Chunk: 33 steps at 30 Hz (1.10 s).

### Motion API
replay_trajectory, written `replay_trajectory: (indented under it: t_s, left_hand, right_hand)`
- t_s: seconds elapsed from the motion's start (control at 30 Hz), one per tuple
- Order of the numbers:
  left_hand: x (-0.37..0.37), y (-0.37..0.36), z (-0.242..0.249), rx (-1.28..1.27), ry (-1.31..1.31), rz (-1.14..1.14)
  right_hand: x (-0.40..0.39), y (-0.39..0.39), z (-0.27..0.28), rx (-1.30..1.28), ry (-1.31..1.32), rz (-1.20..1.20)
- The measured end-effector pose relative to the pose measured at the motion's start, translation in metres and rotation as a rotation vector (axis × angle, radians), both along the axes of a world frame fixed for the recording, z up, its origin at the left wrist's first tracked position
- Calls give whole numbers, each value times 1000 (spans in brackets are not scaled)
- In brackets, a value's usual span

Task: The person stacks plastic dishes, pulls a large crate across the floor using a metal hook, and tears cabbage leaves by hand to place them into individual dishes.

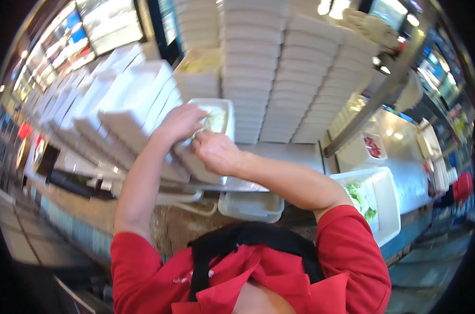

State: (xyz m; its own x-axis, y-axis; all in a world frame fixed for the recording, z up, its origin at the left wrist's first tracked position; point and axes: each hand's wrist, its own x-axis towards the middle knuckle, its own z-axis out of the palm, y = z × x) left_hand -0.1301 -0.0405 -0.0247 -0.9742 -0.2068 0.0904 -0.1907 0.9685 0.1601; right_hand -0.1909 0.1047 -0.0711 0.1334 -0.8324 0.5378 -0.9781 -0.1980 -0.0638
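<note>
Both hands meet at a white foam box [216, 118] held up in front of the chest, at the centre of the head view. Left hand [181, 123] — fingers curled over the box's near left edge, apparently gripping it; the thumb side is hidden, so the full grip cannot be confirmed. Right hand [216, 153] — closed in a loose fist just below the box's lower edge, touching it or a stacked lid beneath; whether it pinches anything cannot be told.

The box lies directly ahead of the hands, above the right hand and just to the right of the left. Its long axis runs up and away from the person, tilted slightly, with the open face turned toward the camera; pale green shredded greens [214, 121] show inside. The left hand sits nearer the box's middle, the right nearer its bottom corner.

Surroundings — tall columns of white stacked boxes [279, 68] stand behind, and a leaning row of open foam lids [117, 104] fans out to the left. A white tub of lettuce [384, 204] rests at the lower right, well apart from the hands, beside a steel counter [405, 157].
</note>
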Motion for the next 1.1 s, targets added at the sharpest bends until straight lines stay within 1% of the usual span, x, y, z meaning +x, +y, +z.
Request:
replay_trajectory:
  t_s: [0.03, 0.1, 0.13, 0.17, 0.23, 0.27, 0.3, 0.33, 0.37, 0.43, 0.47, 0.53, 0.57, 0.63, 0.7, 0.77, 0.8, 0.87, 0.9, 0.93, 0.97, 1.0, 1.07, 1.1]
  left_hand:
    - [-1, 1, 5, 39, 115, -34]
    - [15, 27, 41, 126, 528, -133]
    - [23, 43, 59, 210, 660, -151]
    - [32, 56, 74, 301, 784, -164]
    - [49, 67, 87, 325, 933, -250]
    - [54, 69, 85, 326, 942, -272]
    - [60, 68, 82, 311, 975, -260]
    - [65, 69, 78, 295, 1006, -246]
    - [67, 70, 72, 294, 1009, -260]
    - [69, 72, 56, 455, 929, -190]
    - [67, 75, 48, 456, 932, -195]
    - [63, 85, 31, 690, 902, -121]
    - [62, 91, 24, 685, 907, -117]
    - [61, 103, 15, 756, 854, -93]
    - [63, 112, 10, 752, 828, -72]
    - [63, 115, 9, 737, 789, -58]
    - [62, 116, 9, 730, 783, -55]
    - [60, 118, 5, 755, 778, -70]
    - [57, 120, 4, 758, 741, -76]
    - [50, 122, 2, 759, 739, -85]
    - [42, 126, -1, 769, 716, -105]
    - [34, 131, -5, 800, 620, -140]
    - [19, 142, -17, 758, 631, -197]
    - [13, 151, -24, 840, 584, -228]
  right_hand:
    - [-4, 14, 14, 80, -45, -5]
    - [-10, 53, 53, -68, -116, 122]
    - [-12, 74, 74, -81, -81, 100]
    - [-17, 96, 97, -14, 1, 56]
    - [-29, 134, 137, -73, 54, 21]
    - [-38, 150, 156, -105, 97, -24]
    - [-47, 165, 180, -135, 123, -24]
    - [-57, 176, 198, -168, 190, -97]
    - [-69, 184, 218, -165, 179, -124]
    - [-97, 193, 251, -138, 189, -279]
    - [-112, 193, 264, -135, 174, -305]
    - [-145, 185, 279, -94, 125, -400]
    - [-156, 177, 283, -49, 100, -460]
    - [-190, 154, 283, -37, 127, -435]
    - [-216, 132, 274, -23, 144, -412]
    - [-231, 111, 267, 44, 48, -442]
    - [-236, 106, 266, 40, 40, -438]
    - [-242, 100, 259, 14, 158, -420]
    - [-248, 97, 258, 76, 149, -442]
    - [-226, 104, 264, 188, -60, -527]
    - [-242, 102, 254, 67, 226, -448]
    - [-235, 118, 246, -54, 395, -454]
    - [-212, 159, 229, -223, 344, -393]
    - [-196, 187, 218, -224, 330, -432]
